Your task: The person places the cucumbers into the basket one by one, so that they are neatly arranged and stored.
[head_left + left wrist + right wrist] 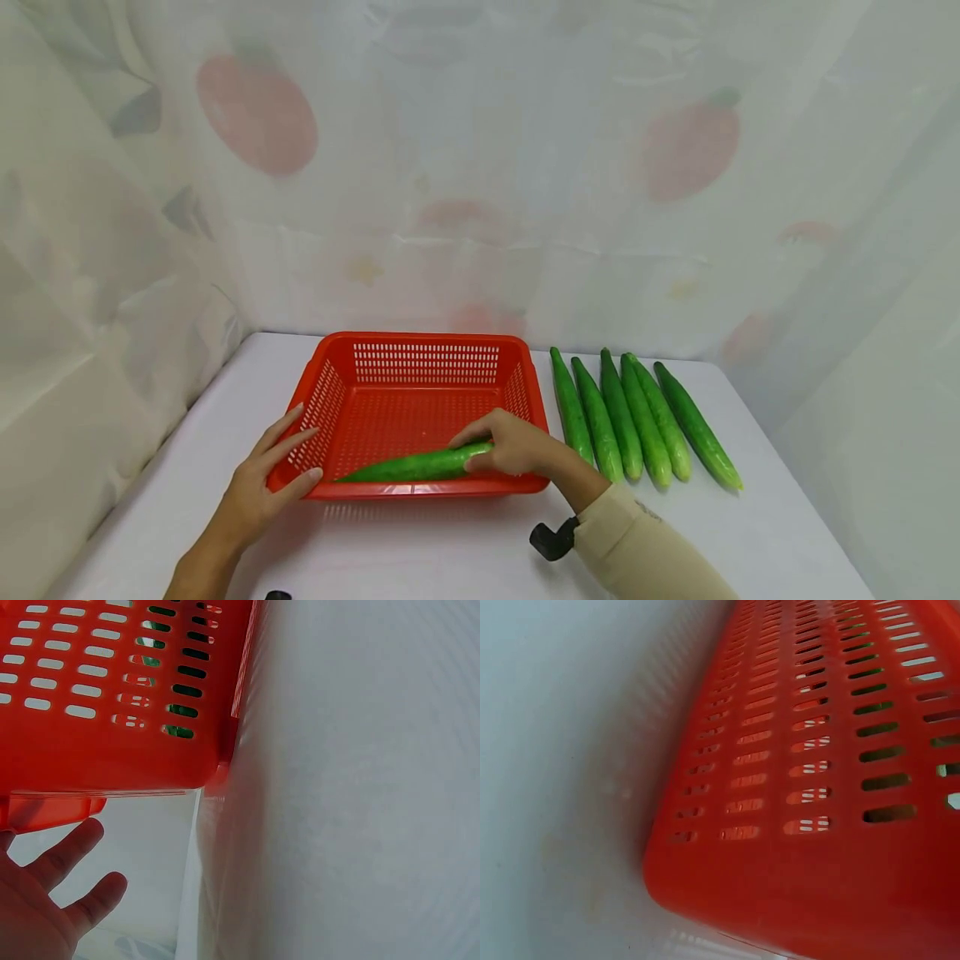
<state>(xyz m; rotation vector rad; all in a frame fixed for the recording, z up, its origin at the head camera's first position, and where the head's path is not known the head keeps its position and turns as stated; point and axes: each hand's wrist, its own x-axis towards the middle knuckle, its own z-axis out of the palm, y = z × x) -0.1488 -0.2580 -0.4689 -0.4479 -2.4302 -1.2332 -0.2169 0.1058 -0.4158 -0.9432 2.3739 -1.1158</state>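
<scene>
A red slotted plastic basket stands on the white table. Inside it, along the near wall, lies a long green cucumber, its right end gripped between the thumb and fingers of my right hand. My left hand is at the basket's front left corner with fingers spread, the thumb at the rim. In the left wrist view, part of that hand shows below the basket, and green shows through the slots. The right wrist view shows the basket's outer wall; the right hand is hidden there.
Several cucumbers lie side by side on the table, right of the basket. White table surface stretches in front. A printed pale curtain hangs behind and at the sides. A black device sits at my right wrist.
</scene>
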